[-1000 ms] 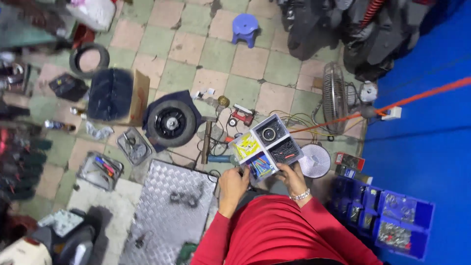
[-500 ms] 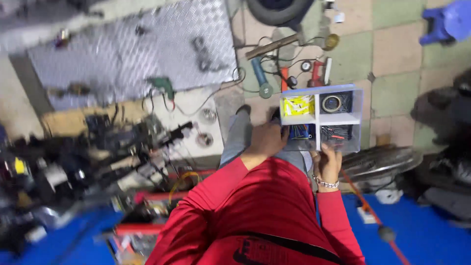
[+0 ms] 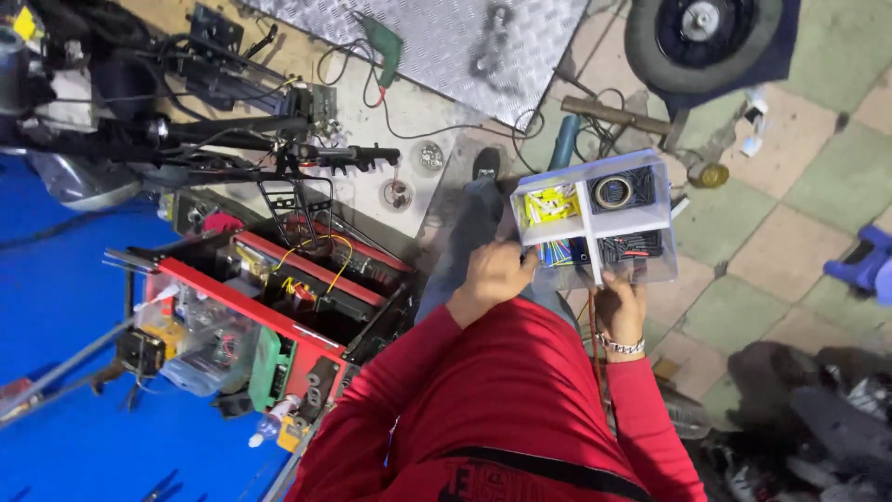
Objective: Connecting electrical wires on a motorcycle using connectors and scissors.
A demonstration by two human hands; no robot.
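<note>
Swung round since a moment ago, the head view now has the red parts cart (image 3: 279, 307) left of the hands. Both hands are clamped on the clear compartment box (image 3: 595, 218): left hand (image 3: 497, 274) grips its near-left corner, right hand (image 3: 621, 302) its near edge. Beyond it lie a wheel (image 3: 701, 37) and green drill (image 3: 388, 51).

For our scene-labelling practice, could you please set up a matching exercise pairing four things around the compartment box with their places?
Things:
1. compartment box
2. green drill
3. wheel
4. red frame

Places:
A. on the ridged metal plate
B. held between the left hand and right hand
C. left of the red sleeves
D. top right, on the tiled floor

Pairs: 1-B, 2-A, 3-D, 4-C
</note>
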